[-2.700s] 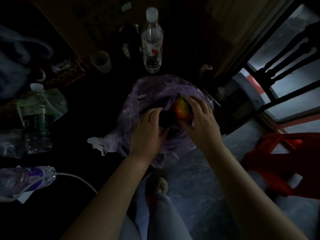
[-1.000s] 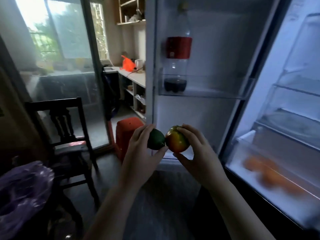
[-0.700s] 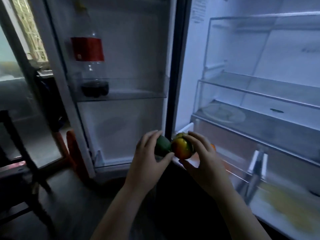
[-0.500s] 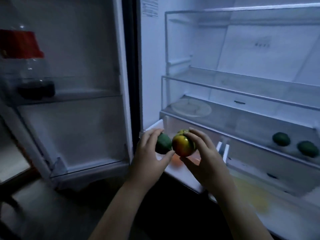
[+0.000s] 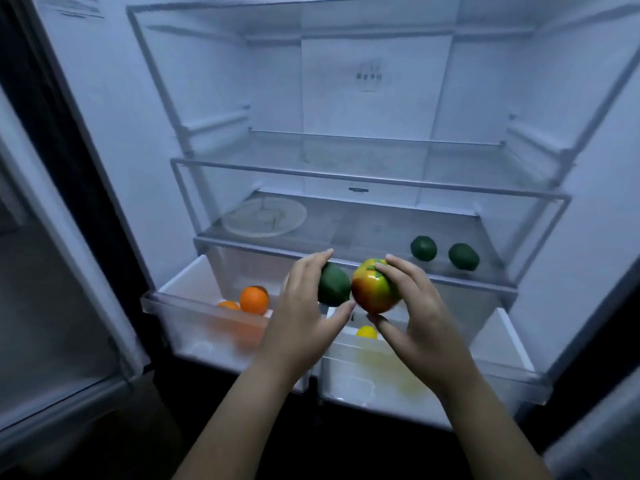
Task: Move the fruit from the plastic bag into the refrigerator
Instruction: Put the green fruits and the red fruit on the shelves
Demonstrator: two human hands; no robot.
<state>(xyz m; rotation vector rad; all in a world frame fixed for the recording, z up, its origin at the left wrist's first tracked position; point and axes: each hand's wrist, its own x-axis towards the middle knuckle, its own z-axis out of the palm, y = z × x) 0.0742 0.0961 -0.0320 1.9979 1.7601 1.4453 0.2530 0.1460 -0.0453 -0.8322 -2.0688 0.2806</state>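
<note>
- Fruit is in both hands: the left hand (image 5: 304, 317) curls round a dark green fruit (image 5: 334, 285), and the right hand (image 5: 419, 317) grips a red-and-yellow fruit (image 5: 375, 291) between thumb and fingers. The two pieces touch each other just in front of the lower glass shelf (image 5: 363, 223) of the open refrigerator (image 5: 370, 98).
- Toward the right end of that shelf lie two more green fruits (image 5: 423, 248), near each other but apart. Toward its left end sits a pale plate (image 5: 264, 216).
- Below the shelf two drawers stand pulled out. The left drawer (image 5: 194, 306) holds oranges (image 5: 254, 300), and the right drawer (image 5: 502, 344) holds a yellow fruit (image 5: 366, 332) half hidden behind the hands.
- The plastic bag is out of view. The carry looks finished and the set-down not yet made.
- Risk one: round fruit let go on smooth glass may roll off the front of the shelf and fall into a drawer or onto the floor.
- Risk two: with the pieces pressed together, parting the hands carelessly could knock one out of its grip.
- Risk three: a fruit set down too close to the two green ones could nudge them into rolling.
- Risk four: the light is dim, so the front edge of the shelf is easy to misjudge and clip.
</note>
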